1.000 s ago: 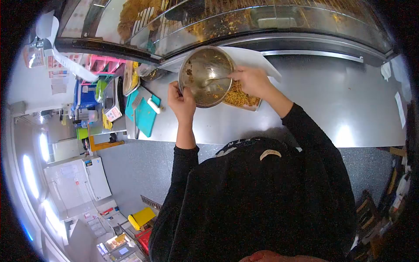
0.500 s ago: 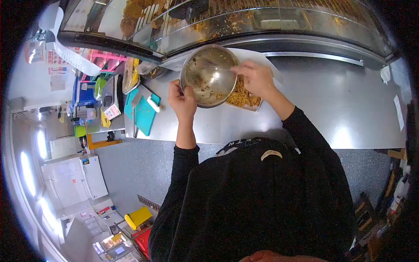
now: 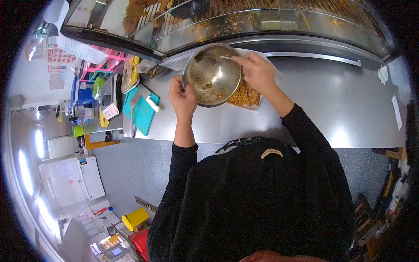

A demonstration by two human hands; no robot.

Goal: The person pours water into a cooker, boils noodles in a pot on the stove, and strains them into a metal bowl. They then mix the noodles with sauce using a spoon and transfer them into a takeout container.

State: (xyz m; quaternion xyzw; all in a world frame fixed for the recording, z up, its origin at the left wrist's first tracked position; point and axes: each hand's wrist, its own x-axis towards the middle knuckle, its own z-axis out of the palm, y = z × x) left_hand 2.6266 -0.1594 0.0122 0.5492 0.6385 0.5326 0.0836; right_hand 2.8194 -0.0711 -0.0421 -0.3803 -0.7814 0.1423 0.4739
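Observation:
A round metal bowl (image 3: pixel 209 81) with food residue inside is tilted over the counter, its inside facing me. My left hand (image 3: pixel 183 97) grips its left rim, thumb on the inner side. My right hand (image 3: pixel 256 73) is closed on the handle of a thin utensil (image 3: pixel 225 57) at the bowl's upper right; the utensil's far end is hard to make out. Under and to the right of the bowl lies a box of noodle-like food (image 3: pixel 246 97), partly hidden by the bowl and my right hand.
On the steel counter (image 3: pixel 323 100), a teal cutting board (image 3: pixel 143 114) at the left holds a spatula (image 3: pixel 134 101) and a white-handled tool (image 3: pixel 152 104). A glass display case (image 3: pixel 227 24) runs along the back. Trays and containers crowd the far left.
The bowl has shifted slightly right. My right hand has moved up and a little right, and the utensil's handle now shows near the bowl's upper rim.

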